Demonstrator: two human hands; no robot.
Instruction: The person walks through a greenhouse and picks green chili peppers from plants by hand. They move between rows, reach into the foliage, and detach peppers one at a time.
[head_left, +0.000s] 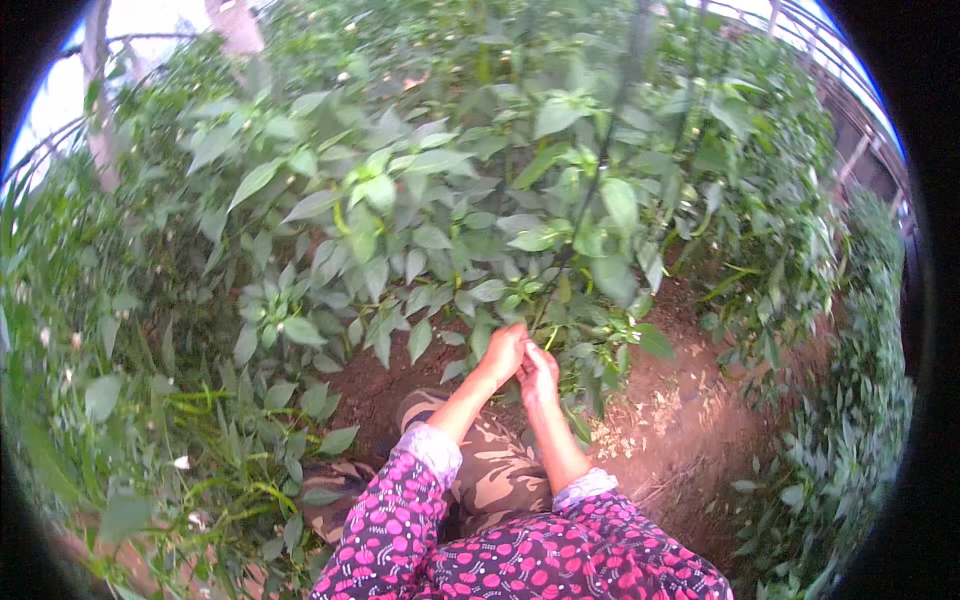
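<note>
My left hand (504, 352) and my right hand (539, 373) meet at the lower edge of a leafy pepper plant (442, 225). Their fingers are bent and touch one another among the low leaves. A thin yellow-green pepper or stem (553, 337) shows just beyond the right fingertips. Whatever lies between the fingers is hidden, so I cannot tell if either hand grips something. A dark support string (598, 169) runs down through the foliage towards the hands.
More plants with long green peppers (259, 491) crowd the lower left. Bare soil (675, 427) with dry leaf bits forms a path at right, bordered by another plant row (855, 450). Pale posts (97, 97) stand at upper left. My camouflage-clad knee (499, 476) is below my forearms.
</note>
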